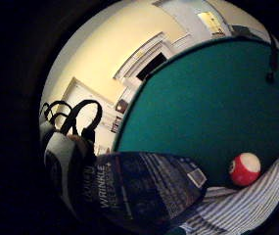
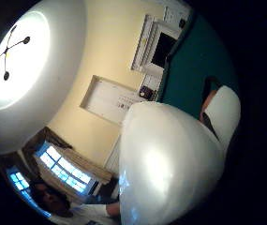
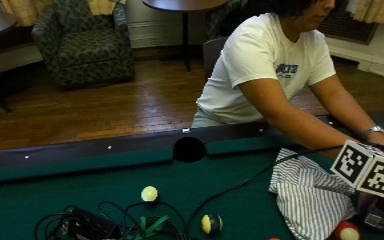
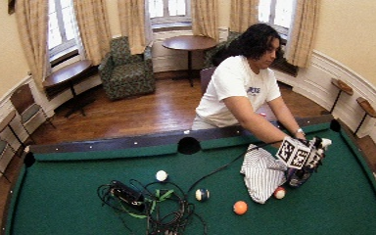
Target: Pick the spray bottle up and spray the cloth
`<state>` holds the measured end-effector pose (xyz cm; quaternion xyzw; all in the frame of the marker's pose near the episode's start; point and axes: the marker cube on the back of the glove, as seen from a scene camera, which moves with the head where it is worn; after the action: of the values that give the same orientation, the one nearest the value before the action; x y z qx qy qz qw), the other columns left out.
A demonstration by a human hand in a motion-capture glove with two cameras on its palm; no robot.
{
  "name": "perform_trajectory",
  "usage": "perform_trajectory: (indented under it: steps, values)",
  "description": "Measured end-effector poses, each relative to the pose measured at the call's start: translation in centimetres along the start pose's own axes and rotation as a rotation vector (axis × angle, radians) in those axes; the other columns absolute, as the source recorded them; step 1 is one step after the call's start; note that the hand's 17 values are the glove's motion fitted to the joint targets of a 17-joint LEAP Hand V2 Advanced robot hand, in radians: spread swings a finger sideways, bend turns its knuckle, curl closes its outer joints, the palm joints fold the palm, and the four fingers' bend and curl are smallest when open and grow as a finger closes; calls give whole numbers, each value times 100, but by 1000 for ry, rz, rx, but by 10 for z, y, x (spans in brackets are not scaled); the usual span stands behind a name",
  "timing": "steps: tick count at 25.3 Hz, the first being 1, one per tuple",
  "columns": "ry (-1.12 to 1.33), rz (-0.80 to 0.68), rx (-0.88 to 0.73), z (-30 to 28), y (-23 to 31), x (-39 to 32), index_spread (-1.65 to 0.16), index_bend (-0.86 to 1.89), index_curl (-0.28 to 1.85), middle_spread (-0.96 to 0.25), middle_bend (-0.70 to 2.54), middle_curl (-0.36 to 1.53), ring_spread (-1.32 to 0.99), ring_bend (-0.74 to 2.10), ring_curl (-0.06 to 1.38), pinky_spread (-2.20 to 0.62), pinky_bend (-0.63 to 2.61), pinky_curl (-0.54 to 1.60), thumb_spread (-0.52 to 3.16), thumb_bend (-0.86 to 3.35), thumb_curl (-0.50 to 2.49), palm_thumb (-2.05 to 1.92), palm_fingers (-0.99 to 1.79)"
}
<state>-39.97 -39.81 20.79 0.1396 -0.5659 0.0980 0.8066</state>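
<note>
In the outside view my gloved right hand (image 3: 382, 210) is over the green pool table (image 3: 59, 195), at the right edge of a crumpled striped cloth (image 3: 308, 195). It grips the spray bottle (image 4: 300, 176), which is tilted with its white head (image 4: 322, 143) up toward the person. The bottle's dark label (image 1: 139, 188) lies against my palm, above the striped cloth (image 1: 246, 208). Its white top (image 2: 166, 164) fills the thumb side view. The person's bare left hand, wearing a watch (image 3: 376, 132), is close by the bottle's head; whether it touches is unclear.
A red and white ball (image 3: 346, 231) lies at the cloth's near edge, an orange ball (image 4: 240, 207) further out. A dark ball (image 3: 210, 223), a white ball (image 3: 149, 193) and a tangle of cables (image 3: 92, 225) sit mid-table. A side pocket (image 3: 189, 149) is in the far rail.
</note>
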Motion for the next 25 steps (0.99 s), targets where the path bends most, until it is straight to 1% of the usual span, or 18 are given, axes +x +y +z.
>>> perform_trajectory:
  steps: [9, 18, 25]
  values:
    - [14, -7, 81, 7, -6, 11, -23, 46, 60, -18, 64, 53, -20, 63, 45, -29, 40, 39, 28, -3, 85, 91, 140]
    - [44, -4, 87, 25, -10, 18, -23, 47, 60, -19, 64, 53, -21, 63, 45, -30, 40, 39, 27, -3, 85, 90, 141]
    - [18, -9, 82, 19, -9, 20, -24, 47, 60, -20, 65, 53, -21, 64, 45, -30, 40, 39, 27, -3, 85, 89, 141]
